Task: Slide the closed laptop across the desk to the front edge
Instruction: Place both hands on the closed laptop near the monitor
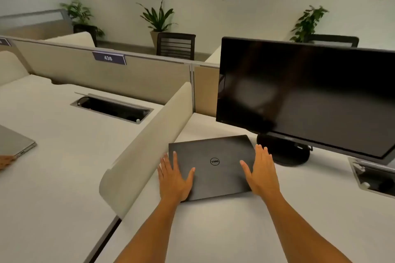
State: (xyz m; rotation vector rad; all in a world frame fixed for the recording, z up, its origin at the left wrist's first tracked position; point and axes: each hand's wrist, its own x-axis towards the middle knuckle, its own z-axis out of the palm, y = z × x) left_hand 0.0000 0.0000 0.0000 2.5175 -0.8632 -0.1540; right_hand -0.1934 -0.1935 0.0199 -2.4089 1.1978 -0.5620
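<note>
A closed dark grey laptop (213, 166) with a round logo on its lid lies flat on the white desk (235, 230), between a low divider and a monitor stand. My left hand (174, 179) rests flat on the laptop's left edge, fingers spread, thumb on the lid. My right hand (259, 174) lies flat over the laptop's right edge, fingers pointing away from me. Both palms press on the lid and neither hand curls around it. Bare desk stretches from the laptop's near edge towards me.
A black monitor (310, 96) on a round stand (284, 149) stands just right of and behind the laptop. A cream divider (149, 147) runs along its left. A cable hatch (374, 177) opens at the right. On the neighbouring desk lie another hatch (112, 108) and a silver laptop (15, 143).
</note>
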